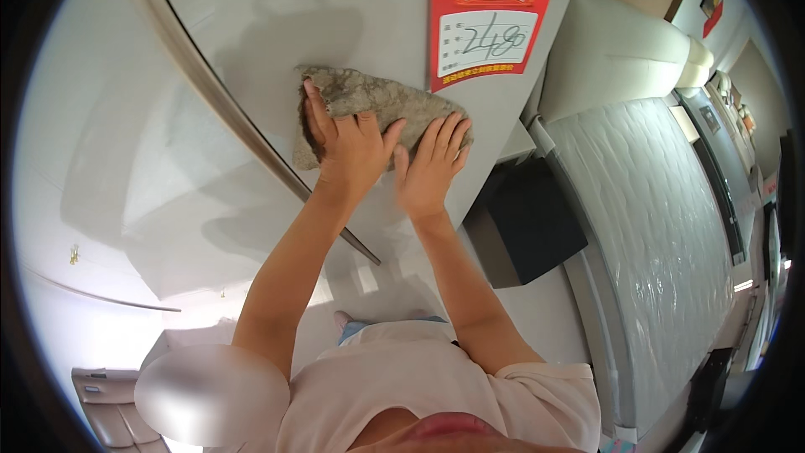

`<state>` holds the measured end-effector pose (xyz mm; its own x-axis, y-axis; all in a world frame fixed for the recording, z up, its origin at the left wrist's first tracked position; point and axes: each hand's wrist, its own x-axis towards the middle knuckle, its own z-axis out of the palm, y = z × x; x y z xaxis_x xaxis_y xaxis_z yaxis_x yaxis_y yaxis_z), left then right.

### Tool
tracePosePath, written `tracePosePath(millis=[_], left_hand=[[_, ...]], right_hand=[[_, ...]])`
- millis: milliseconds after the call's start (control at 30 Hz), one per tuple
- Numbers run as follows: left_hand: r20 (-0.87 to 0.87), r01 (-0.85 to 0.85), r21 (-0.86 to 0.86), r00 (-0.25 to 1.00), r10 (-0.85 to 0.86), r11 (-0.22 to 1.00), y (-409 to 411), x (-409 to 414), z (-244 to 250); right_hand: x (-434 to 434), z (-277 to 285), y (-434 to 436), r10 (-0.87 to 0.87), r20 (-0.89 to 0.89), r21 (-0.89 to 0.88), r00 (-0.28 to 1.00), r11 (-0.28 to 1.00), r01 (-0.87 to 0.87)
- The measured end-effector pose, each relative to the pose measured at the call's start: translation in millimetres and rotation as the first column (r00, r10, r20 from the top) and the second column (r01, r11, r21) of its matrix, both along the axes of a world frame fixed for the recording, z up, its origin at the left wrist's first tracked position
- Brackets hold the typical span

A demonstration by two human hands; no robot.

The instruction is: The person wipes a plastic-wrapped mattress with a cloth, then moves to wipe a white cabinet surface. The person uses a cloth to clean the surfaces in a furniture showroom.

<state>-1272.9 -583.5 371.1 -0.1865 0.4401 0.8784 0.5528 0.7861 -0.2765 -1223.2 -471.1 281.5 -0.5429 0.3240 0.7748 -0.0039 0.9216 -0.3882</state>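
A grey-brown, mottled cloth (377, 94) lies folded against a glossy pale cabinet door (390, 6) in front of me. My left hand (352, 145) rests on the cloth's left part, with some fingers at its edge and partly over the fold. On the cloth's right end lies my right hand (437, 160), its fingers spread and flat. Both palms press the cloth to the panel; neither hand is closed round it. Just above and to the right, a red price tag (490, 85) with writing hangs on the panel. A long metal trim strip (233, 107) curves past on the left.
Right of the panel stand a dark bedside box (534, 220) and a bed with a plastic-wrapped mattress (641, 233) and a cream padded headboard (616, 44). A brown leather-look padded seat or headboard (119, 415) is at the lower left. More furniture stands at the far right.
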Motion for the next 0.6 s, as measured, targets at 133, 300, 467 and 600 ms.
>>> tracePosePath(millis=[133,300,467,600], left_hand=[[0.100,0.063,0.092,0.992,-0.073,0.994,34,2,-18],[0.251,0.065,0.038,0.965,-0.073,0.997,62,11,-56],[0.338,0.026,-0.140,0.941,0.023,0.990,75,20,-98],[0.317,0.036,-0.134,0.948,0.009,0.990,28,23,-143]], right_hand=[[0,-2,52,-0.077,0.106,0.095,0.991,0.993,0.067],[4,-5,116,-0.171,0.163,0.237,0.972,0.963,0.130],[15,-45,118,-0.011,0.056,0.096,0.998,0.995,0.005],[20,-97,72,0.187,0.056,0.018,0.981,0.982,-0.188]])
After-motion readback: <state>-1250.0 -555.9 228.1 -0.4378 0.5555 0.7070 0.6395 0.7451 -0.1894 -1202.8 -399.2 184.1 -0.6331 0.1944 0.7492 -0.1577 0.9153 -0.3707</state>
